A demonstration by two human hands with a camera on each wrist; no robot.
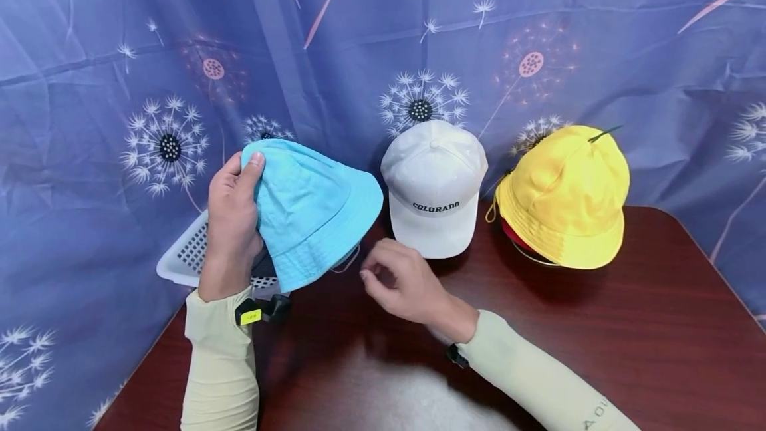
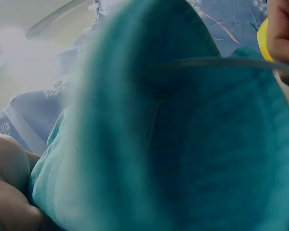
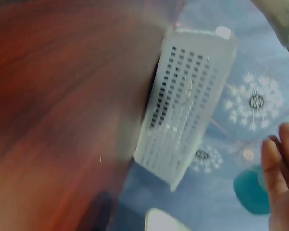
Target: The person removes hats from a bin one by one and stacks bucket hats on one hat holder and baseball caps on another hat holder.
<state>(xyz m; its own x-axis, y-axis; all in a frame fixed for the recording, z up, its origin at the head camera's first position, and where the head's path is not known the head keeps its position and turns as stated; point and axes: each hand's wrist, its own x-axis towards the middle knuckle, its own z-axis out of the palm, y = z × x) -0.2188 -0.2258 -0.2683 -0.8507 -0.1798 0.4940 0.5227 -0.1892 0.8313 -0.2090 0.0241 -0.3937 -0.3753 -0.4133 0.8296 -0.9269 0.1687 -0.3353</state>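
Note:
A light blue bucket hat (image 1: 317,208) is held up in my left hand (image 1: 230,218), tilted with its brim toward the lower right. The thumb lies on the outside of the crown. In the left wrist view, the hat's inner side (image 2: 216,139) fills much of the picture, and a pale thin strap (image 2: 207,62) crosses it. My right hand (image 1: 407,281) hovers just right of the brim, fingers loosely curled, with a small gap from the strap (image 1: 347,262). Nothing shows in its grasp.
A white perforated basket (image 1: 179,270) stands behind the left forearm, holding something dark. Back centre, a white COLORADO cap (image 1: 433,171) sits upright. A yellow bucket hat (image 1: 565,198) is to its right, over something red. A patterned blue curtain (image 1: 335,85) hangs behind the dark red table (image 1: 676,324).

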